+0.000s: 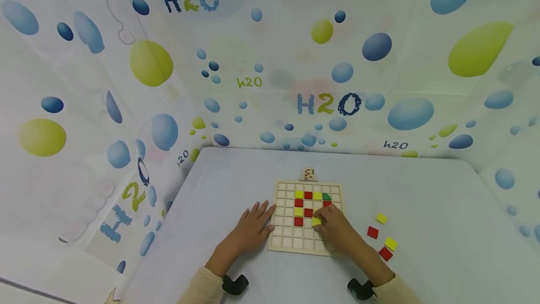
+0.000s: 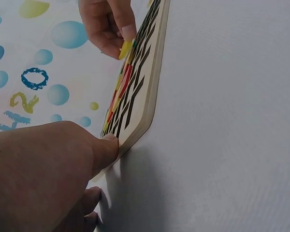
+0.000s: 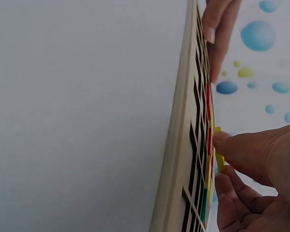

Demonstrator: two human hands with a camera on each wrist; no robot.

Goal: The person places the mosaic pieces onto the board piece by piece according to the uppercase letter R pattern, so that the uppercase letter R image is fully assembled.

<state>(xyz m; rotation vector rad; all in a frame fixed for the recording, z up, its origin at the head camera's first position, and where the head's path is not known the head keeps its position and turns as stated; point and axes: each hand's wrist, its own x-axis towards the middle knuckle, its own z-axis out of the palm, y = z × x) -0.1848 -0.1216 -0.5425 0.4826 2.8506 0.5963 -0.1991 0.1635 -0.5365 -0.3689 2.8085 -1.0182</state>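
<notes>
A wooden grid board (image 1: 281,243) lies on the white table, with red and yellow square tiles and a green rounded tile (image 1: 326,196) set in its cells. My right hand (image 1: 337,230) pinches a yellow square tile (image 3: 220,157) between thumb and fingers, close over the board's middle right. In the left wrist view that yellow tile (image 2: 125,49) is tilted on edge. My left hand (image 1: 252,229) rests at the board's left edge with fingers spread, the thumb (image 2: 106,147) touching the rim.
Two yellow tiles (image 1: 381,218) and two red tiles (image 1: 372,232) lie loose on the table right of the board. Behind the board is a small pattern card (image 1: 309,174). A patterned cloth wall stands at the back and left.
</notes>
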